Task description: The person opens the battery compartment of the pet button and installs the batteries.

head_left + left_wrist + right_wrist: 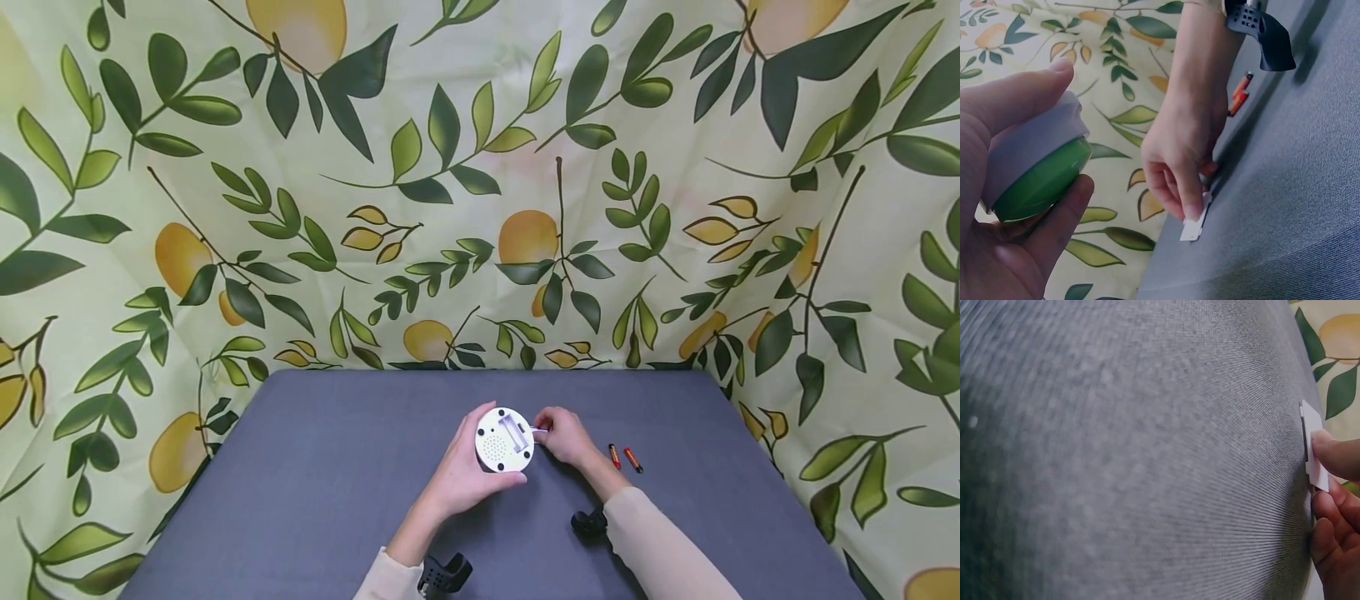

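Observation:
My left hand [463, 477] grips a round device [495, 450] by its sides, its white underside turned toward the head camera. An uncovered battery compartment [514, 433], speaker holes and dark feet show on that face. In the left wrist view the device has a white part [1029, 140] and a shiny green part [1041, 184]. Just right of it, my right hand [567, 439] pinches a thin white battery cover [1315, 453] between thumb and fingers. The cover has small tabs along one edge and is apart from the device.
Two orange-and-black batteries, one [614, 455] beside the other [633, 460], lie on the grey table [322, 467] to the right of my right hand. A leaf-and-fruit patterned cloth [450, 250] hangs behind the table. Black wrist mounts [446, 573] sit by both sleeves.

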Tool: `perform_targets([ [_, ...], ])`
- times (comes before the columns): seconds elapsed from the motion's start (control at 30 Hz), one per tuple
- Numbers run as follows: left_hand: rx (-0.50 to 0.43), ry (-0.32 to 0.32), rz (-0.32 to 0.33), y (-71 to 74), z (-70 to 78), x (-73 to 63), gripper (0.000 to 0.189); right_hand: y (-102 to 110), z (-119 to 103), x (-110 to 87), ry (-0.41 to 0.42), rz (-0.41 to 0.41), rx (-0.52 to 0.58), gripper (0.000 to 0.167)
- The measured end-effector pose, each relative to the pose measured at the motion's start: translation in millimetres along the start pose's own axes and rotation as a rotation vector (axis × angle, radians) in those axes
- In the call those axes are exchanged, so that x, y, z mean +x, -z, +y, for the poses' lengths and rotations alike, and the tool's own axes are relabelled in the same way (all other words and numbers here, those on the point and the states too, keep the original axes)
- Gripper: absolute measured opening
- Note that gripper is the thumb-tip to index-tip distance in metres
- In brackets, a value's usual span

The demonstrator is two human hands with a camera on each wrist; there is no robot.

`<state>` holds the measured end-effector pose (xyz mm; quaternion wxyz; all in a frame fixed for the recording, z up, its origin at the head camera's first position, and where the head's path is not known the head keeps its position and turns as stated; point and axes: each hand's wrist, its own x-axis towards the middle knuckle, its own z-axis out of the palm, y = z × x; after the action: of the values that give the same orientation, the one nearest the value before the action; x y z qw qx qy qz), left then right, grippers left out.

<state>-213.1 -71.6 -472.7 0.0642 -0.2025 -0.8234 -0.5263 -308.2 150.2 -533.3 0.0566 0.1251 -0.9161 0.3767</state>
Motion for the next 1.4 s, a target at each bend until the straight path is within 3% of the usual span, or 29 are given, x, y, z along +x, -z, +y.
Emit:
perform_targets([
  [0.33, 0.017, 0.003, 0.005, 0.5, -2.0, -1.5, 0.104, 6, -1, -6.0, 0.014, -0.02, -0.066, 0.01],
  [0.67, 0.017, 0.0, 0.001, 1.5, -0.7, 0.3, 0.104, 38, -5, -24.1, 0.089, -0.02, -0.114, 0.01],
  [0.93, 0.015, 0.002, 0.0, 1.5, 0.1, 1.1, 0.105, 64, -5, -37.6, 0.144, -0.032, -0.231, 0.012],
  [1.4, 0.028, 0.0, 0.0, 1.4, -0.6, 1.0, 0.105, 104, 18, -73.4, 0.202, -0.024, -0.346, 0.033],
])
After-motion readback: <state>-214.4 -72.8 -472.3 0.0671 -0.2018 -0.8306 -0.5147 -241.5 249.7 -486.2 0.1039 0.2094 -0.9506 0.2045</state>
